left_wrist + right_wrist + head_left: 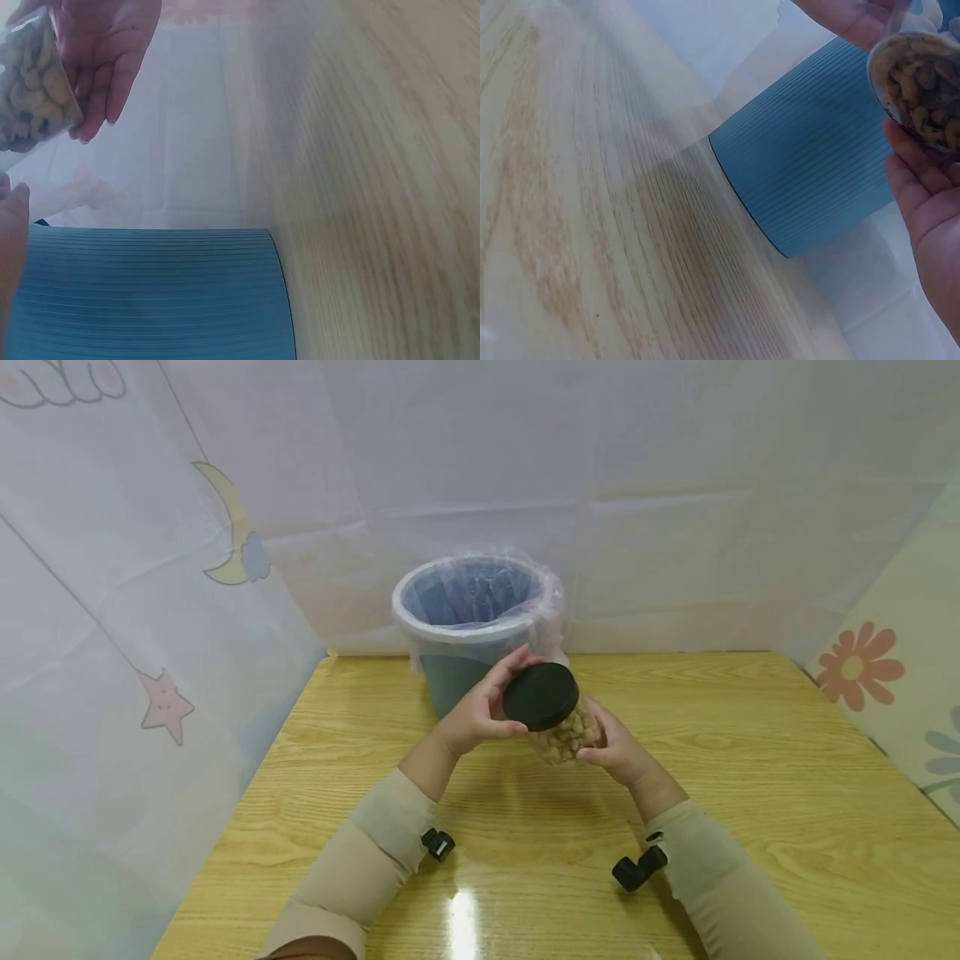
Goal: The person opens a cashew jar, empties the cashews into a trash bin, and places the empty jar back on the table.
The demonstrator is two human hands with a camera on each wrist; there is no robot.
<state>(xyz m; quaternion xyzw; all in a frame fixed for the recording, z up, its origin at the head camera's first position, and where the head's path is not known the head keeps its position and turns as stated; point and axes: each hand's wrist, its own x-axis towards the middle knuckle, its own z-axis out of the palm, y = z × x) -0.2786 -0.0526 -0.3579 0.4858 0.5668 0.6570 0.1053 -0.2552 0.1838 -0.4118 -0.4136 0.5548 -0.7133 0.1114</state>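
Note:
A clear jar of cashew nuts (567,739) with a round black lid (542,696) is held tilted above the table, its lid toward the upper left. My left hand (480,714) grips the lid from the left, thumb on the near side and fingers on the far side. Low on the jar's body, my right hand (618,747) holds it from the right, with the thumb in front. In the right wrist view, nuts show through the jar's base (922,90), and the right fingers (915,169) lie against it.
Behind the hands, a blue ribbed bin (450,681) with a white rim and a thin plastic liner stands on the wooden table (712,727). Printed cloth walls (675,527) rise at the back and sides.

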